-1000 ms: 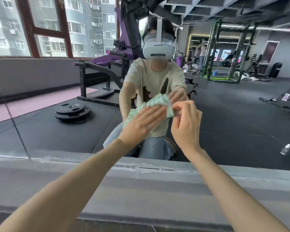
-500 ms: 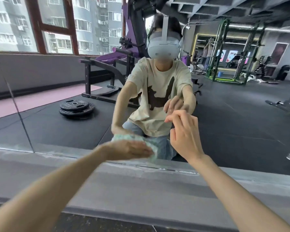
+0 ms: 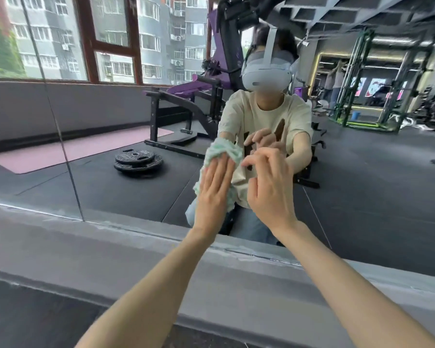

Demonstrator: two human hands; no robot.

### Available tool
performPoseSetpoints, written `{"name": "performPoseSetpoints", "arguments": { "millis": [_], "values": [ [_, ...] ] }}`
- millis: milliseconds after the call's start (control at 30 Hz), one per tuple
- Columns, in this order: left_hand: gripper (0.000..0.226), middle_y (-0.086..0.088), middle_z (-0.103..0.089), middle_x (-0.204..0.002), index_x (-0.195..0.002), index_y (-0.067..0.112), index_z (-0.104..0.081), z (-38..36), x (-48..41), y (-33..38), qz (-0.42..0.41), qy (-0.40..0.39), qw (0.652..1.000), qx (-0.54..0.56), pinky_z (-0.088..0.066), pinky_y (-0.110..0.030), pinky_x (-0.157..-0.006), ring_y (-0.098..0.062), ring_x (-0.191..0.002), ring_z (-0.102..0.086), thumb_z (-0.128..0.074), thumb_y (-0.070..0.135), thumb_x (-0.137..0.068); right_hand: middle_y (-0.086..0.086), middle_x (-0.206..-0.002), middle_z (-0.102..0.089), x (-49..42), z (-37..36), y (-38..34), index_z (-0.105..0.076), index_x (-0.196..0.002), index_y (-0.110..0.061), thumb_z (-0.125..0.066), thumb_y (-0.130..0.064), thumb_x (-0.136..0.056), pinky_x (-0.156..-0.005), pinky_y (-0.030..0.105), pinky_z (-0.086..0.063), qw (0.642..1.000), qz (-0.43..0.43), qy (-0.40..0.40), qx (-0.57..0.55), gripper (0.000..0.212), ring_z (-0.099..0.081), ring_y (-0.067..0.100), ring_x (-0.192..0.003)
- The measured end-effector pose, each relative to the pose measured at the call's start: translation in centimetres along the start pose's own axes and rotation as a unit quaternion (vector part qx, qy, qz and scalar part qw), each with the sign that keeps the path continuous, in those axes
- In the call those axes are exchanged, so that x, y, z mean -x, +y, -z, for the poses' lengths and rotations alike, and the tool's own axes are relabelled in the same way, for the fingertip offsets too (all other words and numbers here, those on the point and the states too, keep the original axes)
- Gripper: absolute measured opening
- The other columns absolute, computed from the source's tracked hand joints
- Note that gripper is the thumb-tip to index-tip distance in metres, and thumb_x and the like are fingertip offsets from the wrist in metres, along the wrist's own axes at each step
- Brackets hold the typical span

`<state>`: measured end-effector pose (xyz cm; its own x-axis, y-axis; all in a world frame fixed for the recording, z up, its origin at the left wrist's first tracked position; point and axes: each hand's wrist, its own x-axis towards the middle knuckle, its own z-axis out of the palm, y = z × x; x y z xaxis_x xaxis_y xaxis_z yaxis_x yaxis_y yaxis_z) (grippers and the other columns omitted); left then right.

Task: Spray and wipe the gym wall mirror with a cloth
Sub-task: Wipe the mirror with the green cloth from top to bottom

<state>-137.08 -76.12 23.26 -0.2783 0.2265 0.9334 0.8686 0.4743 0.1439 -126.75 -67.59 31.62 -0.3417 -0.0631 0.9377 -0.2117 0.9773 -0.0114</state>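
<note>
On the wall mirror [image 3: 126,192], the left hand [image 3: 215,194] is pressing flat, fingers straight. The right hand [image 3: 269,189] is hovering just beside it, fingers loosely bent, holding nothing. The green cloth [image 3: 224,149] is lying pinned between left palm and glass.

It was a gym — the wall mirror [image 3: 106,189] reflected stacked weight plates [image 3: 138,160], a purple-padded machine [image 3: 195,87], green racks [image 3: 356,96] and dark rubber flooring [image 3: 377,187] — with apartment blocks beyond the windows [image 3: 111,33].
</note>
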Motion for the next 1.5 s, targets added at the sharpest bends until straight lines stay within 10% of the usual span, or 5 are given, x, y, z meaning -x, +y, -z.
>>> {"name": "performPoseSetpoints", "arguments": {
  "millis": [367, 600, 967, 1300, 1500],
  "values": [
    [0.079, -0.008, 0.011, -0.158, -0.149, 0.007, 0.006, 2.7, -2.0, -2.9, 0.543, 0.143, 0.822, 0.094, 0.001, -0.030, -0.118, -0.021, -0.145, 0.004, -0.034, -0.018, -0.086, 0.008, -0.100, -0.052, -0.1, 1.6, 0.9, -0.061, -0.089, -0.011, -0.041, -0.004, -0.073, -0.080, 0.036, -0.035, 0.997, -0.079, 0.016, 0.017, 0.027, -0.053, 0.026, -0.093],
    [0.063, 0.002, -0.011, -0.158, -0.150, 0.014, -0.020, 4.5, 3.4, 1.7, 0.401, -0.009, 0.904, 0.150, -0.017, -0.025, -0.113, -0.013, -0.140, -0.019, -0.041, -0.001, -0.092, 0.008, -0.112, -0.057, 1.2, -1.7, -1.6, -0.061, -0.107, -0.007, -0.048, 0.005, -0.074, -0.091, 0.029, -0.040, 0.996, 0.008, -0.088, -0.033, 0.037, -0.049, 0.019, -0.104],
    [0.042, -0.009, -0.062, -0.117, -0.113, 0.020, -0.060, 12.1, 2.4, -4.9, 0.520, -0.100, 0.778, 0.339, -0.046, -0.020, -0.076, -0.017, -0.104, -0.061, -0.046, -0.008, -0.085, 0.003, -0.158, -0.020, 7.0, -12.7, -3.7, -0.021, -0.151, -0.006, -0.061, -0.026, -0.086, -0.119, 0.030, -0.015, 0.886, 0.247, -0.324, 0.220, 0.079, -0.021, 0.015, -0.145],
    [0.044, -0.011, -0.066, -0.103, -0.091, 0.012, -0.064, 15.5, 2.5, -7.9, 0.564, -0.075, 0.793, 0.217, -0.050, -0.033, -0.073, -0.022, -0.077, -0.063, -0.031, -0.014, -0.078, 0.007, -0.159, -0.015, -14.1, -9.7, -4.0, -0.017, -0.151, -0.009, -0.027, -0.004, -0.096, -0.121, 0.034, -0.001, 0.965, 0.155, -0.030, 0.208, 0.056, -0.011, 0.020, -0.147],
    [0.046, -0.005, -0.065, -0.097, -0.089, 0.012, -0.065, 16.1, 1.2, -7.5, 0.551, -0.080, 0.808, 0.193, -0.052, -0.040, -0.082, -0.028, -0.081, -0.063, -0.028, -0.013, -0.077, -0.003, -0.140, -0.052, 5.9, -16.5, -3.6, -0.052, -0.137, -0.017, -0.040, -0.009, -0.087, -0.113, 0.028, -0.028, 0.895, 0.326, -0.251, 0.172, 0.052, -0.047, 0.014, -0.130]
  ]
}}
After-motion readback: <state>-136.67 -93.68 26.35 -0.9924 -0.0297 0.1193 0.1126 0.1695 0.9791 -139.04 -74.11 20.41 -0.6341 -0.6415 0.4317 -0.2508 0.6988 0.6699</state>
